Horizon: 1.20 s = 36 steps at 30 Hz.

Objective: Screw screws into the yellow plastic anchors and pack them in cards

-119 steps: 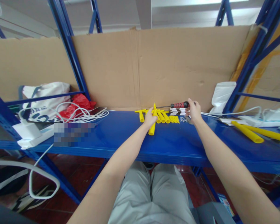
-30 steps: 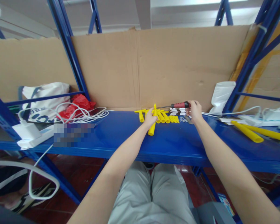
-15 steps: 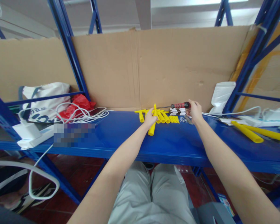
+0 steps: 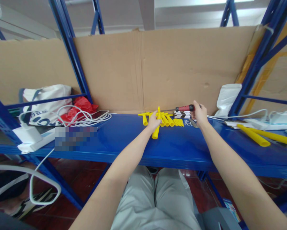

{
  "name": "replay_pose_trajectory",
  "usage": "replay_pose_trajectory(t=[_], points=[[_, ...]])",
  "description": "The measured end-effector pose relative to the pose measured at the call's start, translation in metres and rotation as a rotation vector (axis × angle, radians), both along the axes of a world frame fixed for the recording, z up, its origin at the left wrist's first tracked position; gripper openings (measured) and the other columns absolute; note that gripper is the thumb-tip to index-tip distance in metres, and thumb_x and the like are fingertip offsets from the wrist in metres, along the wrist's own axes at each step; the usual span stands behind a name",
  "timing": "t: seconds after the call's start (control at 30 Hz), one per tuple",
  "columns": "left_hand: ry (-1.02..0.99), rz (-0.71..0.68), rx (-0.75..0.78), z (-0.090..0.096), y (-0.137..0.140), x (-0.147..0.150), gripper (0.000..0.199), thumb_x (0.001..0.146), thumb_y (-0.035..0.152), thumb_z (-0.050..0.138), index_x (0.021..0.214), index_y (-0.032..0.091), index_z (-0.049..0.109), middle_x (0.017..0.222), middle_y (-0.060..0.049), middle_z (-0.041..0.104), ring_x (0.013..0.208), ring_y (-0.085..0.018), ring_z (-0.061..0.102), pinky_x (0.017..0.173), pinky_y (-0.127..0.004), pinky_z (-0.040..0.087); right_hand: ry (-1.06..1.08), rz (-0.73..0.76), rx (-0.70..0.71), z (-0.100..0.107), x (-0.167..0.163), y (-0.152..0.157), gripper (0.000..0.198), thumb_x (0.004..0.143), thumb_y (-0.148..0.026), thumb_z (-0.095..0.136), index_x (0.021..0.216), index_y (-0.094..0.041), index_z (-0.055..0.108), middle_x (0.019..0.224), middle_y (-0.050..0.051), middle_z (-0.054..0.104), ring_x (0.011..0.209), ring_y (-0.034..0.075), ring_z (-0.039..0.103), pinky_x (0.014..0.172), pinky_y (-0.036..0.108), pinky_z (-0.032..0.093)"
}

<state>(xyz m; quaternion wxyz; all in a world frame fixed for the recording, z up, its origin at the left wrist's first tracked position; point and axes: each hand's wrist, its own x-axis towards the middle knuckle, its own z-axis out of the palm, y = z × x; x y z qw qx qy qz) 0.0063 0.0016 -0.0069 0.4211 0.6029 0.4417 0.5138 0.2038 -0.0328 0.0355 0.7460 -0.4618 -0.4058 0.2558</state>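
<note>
My left hand (image 4: 154, 121) is closed around a yellow T-shaped plastic piece (image 4: 155, 133), whose round tube end points toward me. In my right hand (image 4: 200, 114) is a screwdriver (image 4: 184, 108) with a red and black handle, gripped by its rear end. Its thin shaft runs left, level, to the top of the yellow piece; the tip is hidden there. Behind and right of my left hand lie several more yellow T-shaped pieces (image 4: 170, 120). Beside them are small yellow pieces (image 4: 178, 122) in a row and a stack of white and black strips (image 4: 182, 115).
A cardboard sheet (image 4: 177, 70) stands along the back of the blue shelf (image 4: 124, 140). Yellow tubes (image 4: 254, 135) lie at right near a white bag (image 4: 227, 99). At left are coiled white cables (image 4: 90, 119), a red plastic bag (image 4: 82, 105), a cloth bag (image 4: 47, 95) and a power strip (image 4: 41, 143).
The screwdriver handle has turned slightly and the fingers of my right hand have shifted on its end. My left hand and the yellow piece stay in place.
</note>
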Motion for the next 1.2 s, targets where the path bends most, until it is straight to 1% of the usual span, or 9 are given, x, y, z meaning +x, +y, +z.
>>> replay_pose_trajectory(t=[0.13,0.27,0.4,0.53,0.73,0.83,0.93,1.0,1.2], points=[[0.005,0.011,-0.002,0.0002,0.001,-0.0002,0.071,0.066,-0.004,0.053,0.132,0.019,0.043,0.099,-0.006,0.069,0.074,-0.014,0.065,0.061,-0.021,0.05,-0.001,0.031,0.025,-0.0025,0.002,0.0018,0.031,0.077,-0.041,0.062,0.065,-0.022,0.041,0.034,-0.01,0.028,0.029,0.006,0.026,0.027,0.019,0.018],[0.004,0.004,-0.009,0.0016,0.0004,-0.0005,0.073,0.064,-0.006,0.052,0.133,0.018,0.042,0.105,-0.008,0.068,0.078,-0.015,0.066,0.064,-0.023,0.051,0.026,0.031,-0.004,-0.0001,0.002,0.0012,0.02,0.078,-0.032,0.06,0.07,-0.021,0.046,0.037,-0.009,0.035,0.03,0.008,0.031,0.027,0.019,0.021],[0.001,0.005,-0.002,0.0004,0.0011,-0.0006,0.073,0.064,-0.006,0.05,0.133,0.019,0.042,0.105,-0.008,0.068,0.079,-0.015,0.066,0.064,-0.021,0.05,0.01,0.02,-0.017,-0.0003,0.0013,0.0008,0.028,0.078,-0.041,0.062,0.067,-0.022,0.044,0.038,-0.008,0.038,0.029,0.008,0.033,0.026,0.02,0.02],[0.003,0.014,0.007,-0.001,0.0021,-0.0006,0.072,0.065,-0.004,0.053,0.133,0.018,0.043,0.102,-0.008,0.069,0.077,-0.015,0.066,0.063,-0.022,0.05,-0.03,0.046,0.036,-0.0028,0.0011,0.0007,0.037,0.077,-0.047,0.062,0.061,-0.023,0.039,0.033,-0.01,0.029,0.027,0.007,0.026,0.026,0.021,0.019],[-0.01,0.002,0.002,0.0006,0.0006,-0.0006,0.074,0.064,-0.005,0.051,0.133,0.017,0.042,0.104,-0.008,0.068,0.078,-0.015,0.066,0.064,-0.022,0.05,-0.012,0.011,0.015,0.0004,-0.0008,-0.0014,0.025,0.077,-0.036,0.064,0.068,-0.021,0.046,0.036,-0.009,0.037,0.029,0.008,0.033,0.027,0.02,0.021],[-0.012,0.001,0.005,-0.0001,0.0012,-0.0007,0.072,0.065,-0.003,0.054,0.133,0.018,0.042,0.103,-0.008,0.068,0.077,-0.015,0.065,0.064,-0.022,0.05,-0.045,0.012,0.005,-0.0004,-0.0003,-0.0011,0.031,0.077,-0.045,0.063,0.068,-0.022,0.044,0.038,-0.008,0.039,0.03,0.009,0.035,0.027,0.021,0.021],[-0.01,0.001,0.008,-0.0016,0.0032,-0.0009,0.072,0.065,0.0,0.056,0.133,0.018,0.041,0.1,-0.008,0.068,0.074,-0.014,0.065,0.062,-0.022,0.049,-0.047,0.038,-0.004,-0.0019,0.0007,-0.0006,0.038,0.077,-0.053,0.061,0.066,-0.022,0.041,0.037,-0.01,0.031,0.029,0.008,0.028,0.028,0.021,0.019],[-0.011,-0.004,0.011,-0.0022,0.0046,-0.0014,0.073,0.064,-0.001,0.055,0.133,0.018,0.041,0.099,-0.007,0.068,0.071,-0.013,0.064,0.061,-0.021,0.049,-0.024,0.044,-0.013,-0.0013,0.0006,-0.001,0.035,0.079,-0.048,0.062,0.067,-0.022,0.04,0.037,-0.011,0.028,0.029,0.007,0.026,0.029,0.021,0.018],[-0.014,-0.018,0.003,-0.002,0.0098,-0.0053,0.075,0.061,-0.003,0.052,0.133,0.019,0.041,0.097,-0.005,0.066,0.063,-0.01,0.06,0.058,-0.021,0.047,-0.006,0.004,-0.057,0.0054,-0.0025,-0.0049,0.019,0.082,-0.026,0.059,0.07,-0.019,0.045,0.038,-0.009,0.036,0.03,0.006,0.03,0.03,0.018,0.02]])
